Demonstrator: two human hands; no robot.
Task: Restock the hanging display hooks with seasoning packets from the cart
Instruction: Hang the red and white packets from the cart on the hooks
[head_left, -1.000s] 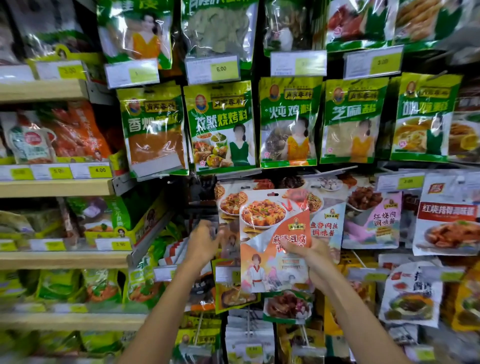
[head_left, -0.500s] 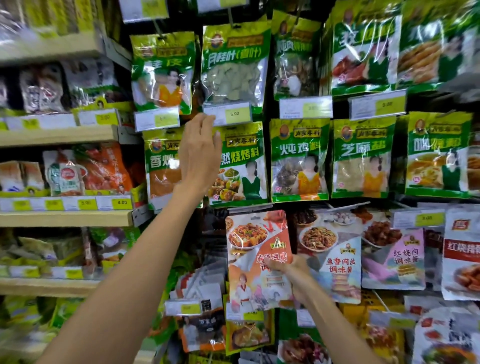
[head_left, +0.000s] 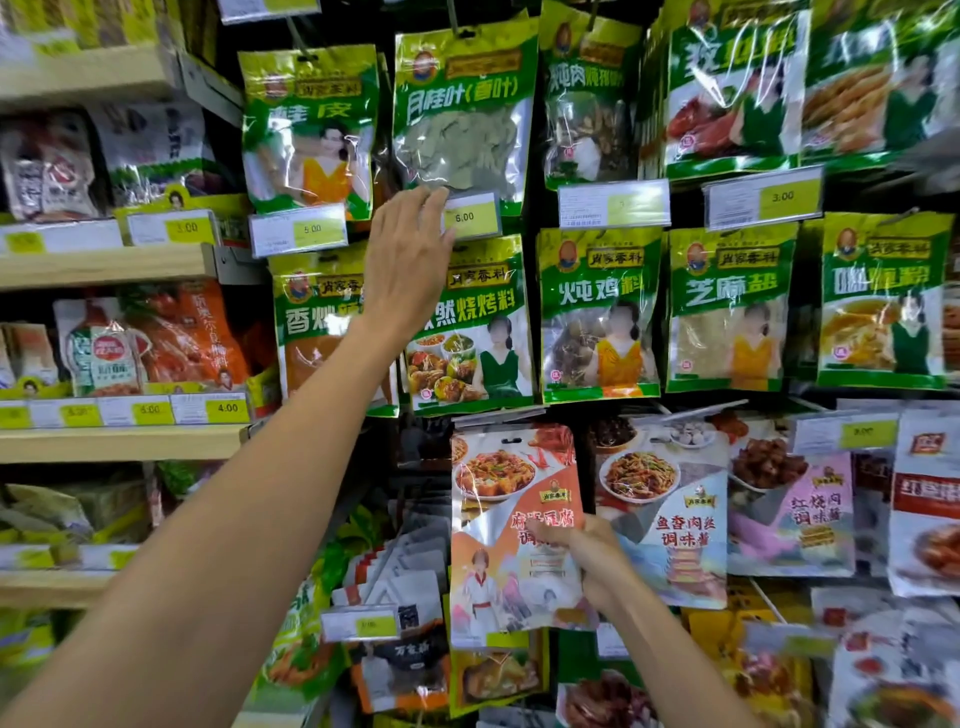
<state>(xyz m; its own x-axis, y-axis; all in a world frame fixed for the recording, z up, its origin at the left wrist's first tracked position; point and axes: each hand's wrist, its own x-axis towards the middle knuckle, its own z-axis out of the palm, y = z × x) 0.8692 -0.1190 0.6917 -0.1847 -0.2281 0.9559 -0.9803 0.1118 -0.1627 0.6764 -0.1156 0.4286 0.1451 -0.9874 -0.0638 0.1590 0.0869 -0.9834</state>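
My right hand (head_left: 584, 558) pinches an orange seasoning packet (head_left: 511, 525) with a tofu dish printed on it, holding it upright in front of the lower hooks. My left hand (head_left: 408, 260) is raised with its fingers straight. Its fingertips touch the price tag reading 6.00 (head_left: 470, 217) under the green bay-leaf packet (head_left: 462, 114). Behind the left hand hang a green barbecue-seasoning packet (head_left: 475, 332) and another green packet (head_left: 324, 322). The cart is out of view.
Rows of green spice packets (head_left: 600, 312) hang across the upper display, with red and pink sauce packets (head_left: 667, 509) on the lower hooks. Wooden shelves (head_left: 104, 265) with bagged goods and yellow price labels stand at the left. Grey packets (head_left: 410, 566) hang lower left.
My left hand left the lower hooks and rose to the 6.00 price tag. My right hand kept hold of the orange packet, and the view tilted upward.
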